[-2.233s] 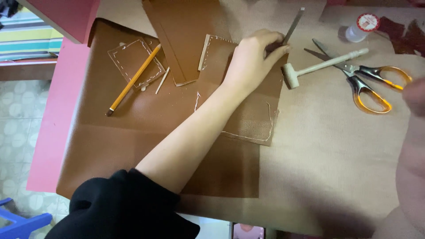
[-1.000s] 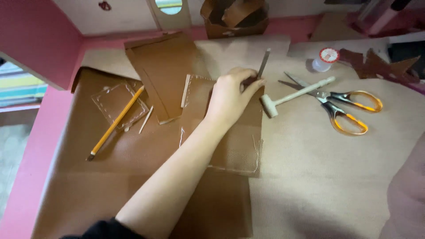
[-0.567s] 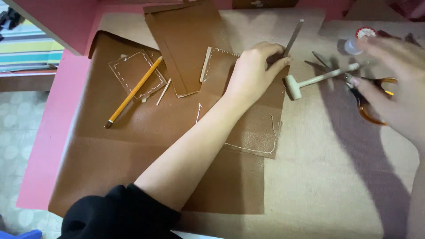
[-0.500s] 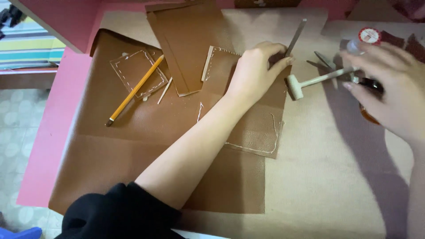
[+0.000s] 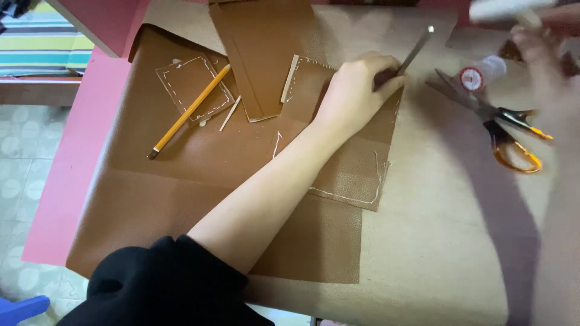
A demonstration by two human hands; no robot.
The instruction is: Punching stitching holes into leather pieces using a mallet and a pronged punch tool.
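I see only one label here: a round red and white label on the end of a small clear plastic bottle, which lies on its side at the far right of the beige counter, just beside the orange-handled scissors. There are no signs or screens.

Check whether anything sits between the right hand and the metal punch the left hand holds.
Nothing visible blocks the metal punch. The right hand, blurred, holds a mallet raised; a small bottle and scissors lie on the table under that gap.
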